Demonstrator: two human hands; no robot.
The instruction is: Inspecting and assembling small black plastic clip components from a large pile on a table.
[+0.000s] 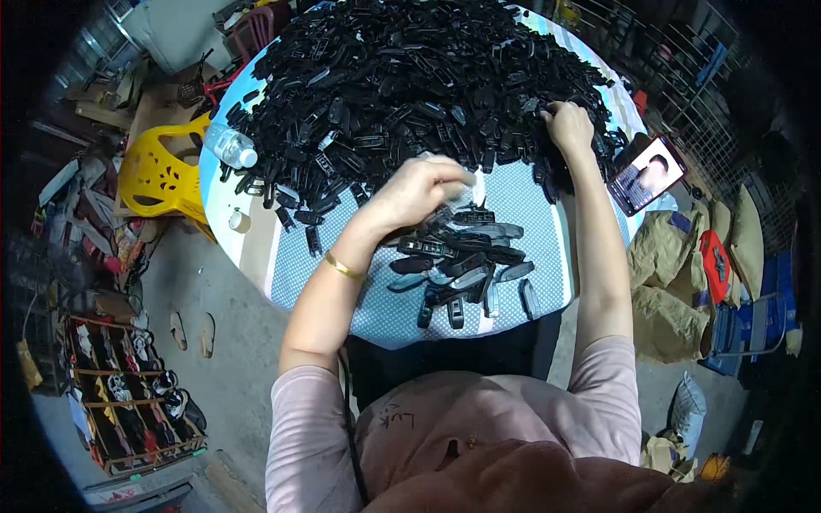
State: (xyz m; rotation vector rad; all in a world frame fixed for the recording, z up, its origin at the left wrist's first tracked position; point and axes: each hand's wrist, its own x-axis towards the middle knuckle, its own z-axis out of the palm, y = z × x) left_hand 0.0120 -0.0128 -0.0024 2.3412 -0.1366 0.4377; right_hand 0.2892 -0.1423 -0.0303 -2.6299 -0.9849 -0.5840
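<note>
Black pieces in two groups, bent fingers at each

Nearest: small cluster, front of the patterned bench. Left hand is above its far end, fingers half curled, motion-blurred; cannot say whether they grasp a piece. Right hand is at the right flank of the big heap, fingers bent inward, grip hidden. Opposite flank: clear capped bottle on its side, contents indistinct. Heap spreads across the far bench.

Heaped black parts: hard-looking plastic, mostly matt, some glossy glints. Front pile: same plastic, smoother sheen on curved faces. Table covering: smooth, dotted, cloth or plastic unclear. Bottle: clear shiny plastic. Chair: glossy plastic. Bangle: polished metal look. Phone screen: glassy. Shirt: soft matt cloth. Floor: dull, concrete-like.
</note>
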